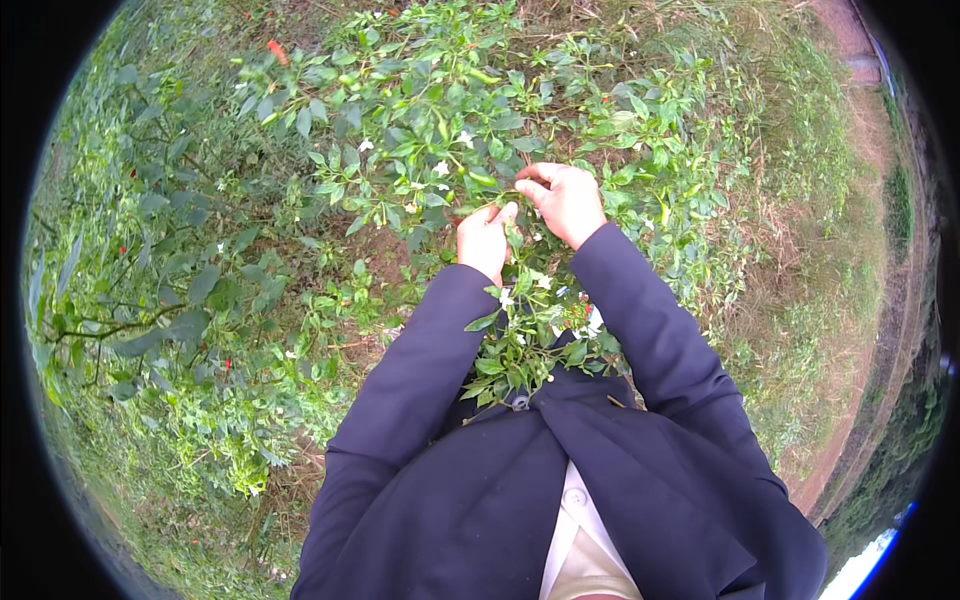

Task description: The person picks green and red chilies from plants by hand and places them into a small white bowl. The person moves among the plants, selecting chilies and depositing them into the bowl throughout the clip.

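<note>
A bushy chili plant (pixel 430 150) with white flowers and green chilies fills the space in front of me. My left hand (pixel 483 243) is closed in a pinch among its leaves, thumb and fingers on a thin leafy sprig. Just to its right and slightly farther away, my right hand (pixel 567 204) also pinches, thumb against fingertips; what lies between them is too small to make out. A green chili (pixel 482 179) hangs close to the fingertips of both hands. Below the hands, a flowering branch (pixel 520 340) leans against my dark jacket.
Darker leafy plants (pixel 190 300) with scattered red chilies stand at the left. A bright red chili (pixel 278 52) shows at the far left. Dry grass (pixel 790 240) and a bare dirt path (pixel 865 130) run along the right. A white object (pixel 595 322) is partly hidden by leaves near my waist.
</note>
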`<state>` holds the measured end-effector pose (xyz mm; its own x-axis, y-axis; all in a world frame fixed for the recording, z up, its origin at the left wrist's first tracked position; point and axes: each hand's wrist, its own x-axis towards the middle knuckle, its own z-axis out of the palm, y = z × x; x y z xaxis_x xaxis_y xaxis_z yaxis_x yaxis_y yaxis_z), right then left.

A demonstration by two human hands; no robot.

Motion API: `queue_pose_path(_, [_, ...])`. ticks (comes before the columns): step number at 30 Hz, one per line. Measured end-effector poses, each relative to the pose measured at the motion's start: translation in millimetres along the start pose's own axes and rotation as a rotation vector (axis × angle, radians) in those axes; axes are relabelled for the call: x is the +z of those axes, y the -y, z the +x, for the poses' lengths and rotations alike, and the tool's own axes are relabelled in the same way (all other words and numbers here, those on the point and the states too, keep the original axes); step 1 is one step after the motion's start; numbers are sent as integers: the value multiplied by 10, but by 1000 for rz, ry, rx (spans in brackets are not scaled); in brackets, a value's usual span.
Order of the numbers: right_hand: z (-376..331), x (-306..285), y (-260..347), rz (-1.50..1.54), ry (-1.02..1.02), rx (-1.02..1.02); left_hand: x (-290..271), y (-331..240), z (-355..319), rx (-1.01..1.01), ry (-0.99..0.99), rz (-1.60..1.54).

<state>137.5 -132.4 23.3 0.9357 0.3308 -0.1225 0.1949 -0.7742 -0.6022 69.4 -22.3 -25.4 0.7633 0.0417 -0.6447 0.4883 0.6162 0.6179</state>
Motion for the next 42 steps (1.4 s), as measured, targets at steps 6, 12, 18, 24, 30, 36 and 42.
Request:
queue_pose_path(6, [48, -33, -191, 1006, 210, 461, 50, 94, 176, 1, 63, -325])
queue_pose_path(12, [11, -163, -215, 1010, 131, 346, 29, 147, 126, 73, -34, -187])
queue_pose_path(18, [-43, -320, -231, 1410, 223, 275, 101, 229, 93, 290, -69, 134])
queue_pose_path(24, [-197, -299, -96, 1144, 241, 228, 93, 210, 95, 299, -108, 233])
queue_pose_path(30, [-188, -80, 13, 284, -89, 51, 103, 283, 55, 436, -83, 283])
queue_pose_path(36, [-304, -10, 74, 276, -92, -79, 5, 310, 78, 482, -27, 219])
queue_pose_path(42, [-190, 12, 64, 699, 24, 324, -7, 230, -1, 473, -63, 366])
